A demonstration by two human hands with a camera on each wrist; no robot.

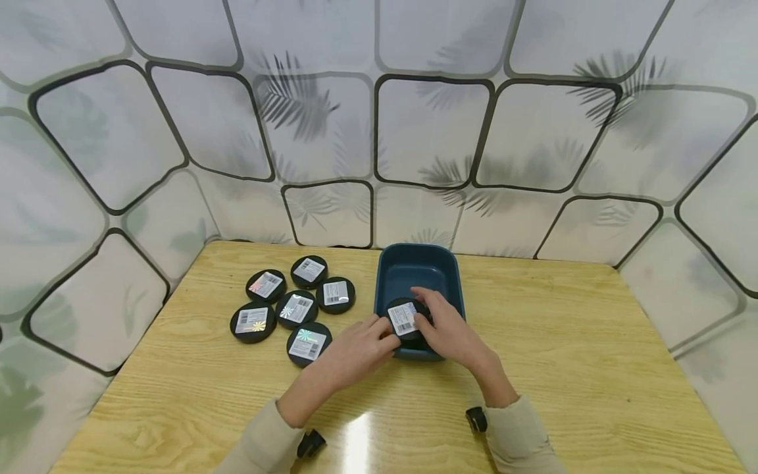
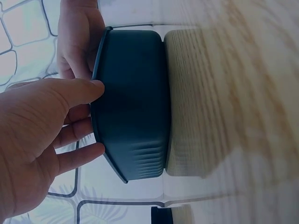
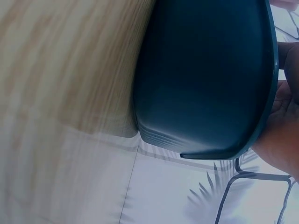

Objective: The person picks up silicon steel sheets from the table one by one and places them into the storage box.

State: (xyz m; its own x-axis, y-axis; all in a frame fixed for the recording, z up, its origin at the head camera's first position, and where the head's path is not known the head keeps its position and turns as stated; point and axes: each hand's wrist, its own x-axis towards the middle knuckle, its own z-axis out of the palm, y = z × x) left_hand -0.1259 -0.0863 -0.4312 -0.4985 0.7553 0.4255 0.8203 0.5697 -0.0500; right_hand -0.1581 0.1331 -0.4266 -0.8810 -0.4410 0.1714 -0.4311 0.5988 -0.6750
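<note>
By 2 hands, 1 disc (image 1: 405,320) is held at the near half of the box (image 1: 418,276), with its label (image 1: 401,316) turned upward. It is judged that the step in hand is the setting of this disc into the box; from these views, a lifting out cannot be excluded. The disc's left edge seems to be pinched by the bent fingers of the left hand (image 1: 361,347), and its right side is grasped by the right hand (image 1: 447,330), whose thumb is laid on top. In the wrist views the disc is not shown, so it cannot be told whether the box floor is touched by it.

For the next move, it is judged that the disc should be kept level, lowered and released softly, without the wall being knocked; then a reach to the left would be called for, where more discs (image 1: 297,309) are placed.

As for the count, 7 discs are seen in all: 1 between the hands and 6 on the table (image 1: 568,349), left of the box. Of these, 5 are gathered closely and 1 is placed nearer to the person, just beside the left wrist. Also 1 box and 2 sleeves (image 1: 518,428) are counted, with 1 black device (image 1: 310,444) near each cuff.
</note>
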